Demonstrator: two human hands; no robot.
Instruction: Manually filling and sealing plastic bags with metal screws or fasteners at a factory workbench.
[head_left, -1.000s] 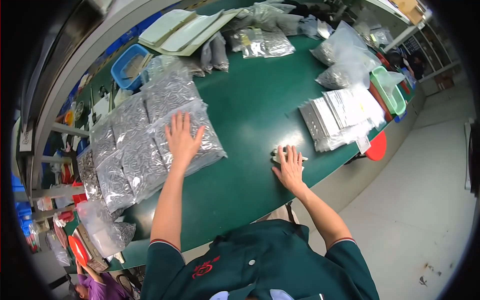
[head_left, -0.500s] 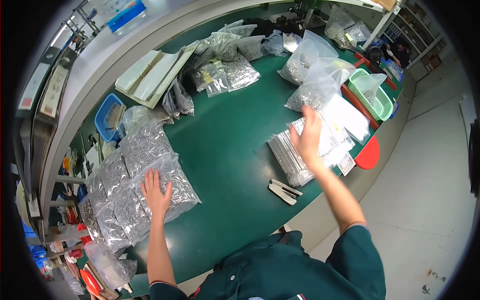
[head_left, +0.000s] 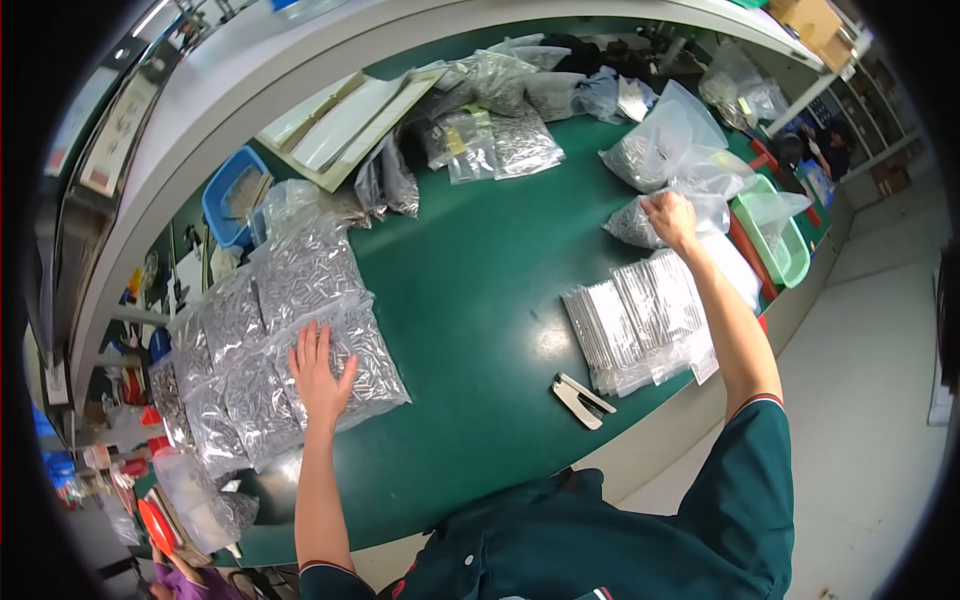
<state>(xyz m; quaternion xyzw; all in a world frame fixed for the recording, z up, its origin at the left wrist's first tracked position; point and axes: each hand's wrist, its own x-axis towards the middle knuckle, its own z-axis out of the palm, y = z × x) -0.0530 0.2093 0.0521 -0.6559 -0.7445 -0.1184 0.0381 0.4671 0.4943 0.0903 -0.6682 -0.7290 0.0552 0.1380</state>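
Observation:
My left hand lies flat with fingers apart on a clear bag of small silver metal pieces. That bag belongs to a layer of similar filled bags on the left of the green table. Far to the right, my right hand is closed at the upper part of an open-topped plastic bag of metal parts. My fingers hide where they grip it. Nearer to me on that side are flat clear packs of silver rods, set in rows.
A white stapler lies near the table's front edge. Behind the right hand stand another parts bag and a green basket. More bags, a folder stack and a blue basket line the back and left.
My right hand has moved forward from above the rod packs to the bag of metal parts, and its fingers have closed. My left hand stays flat on its bag. The view has shifted slightly.

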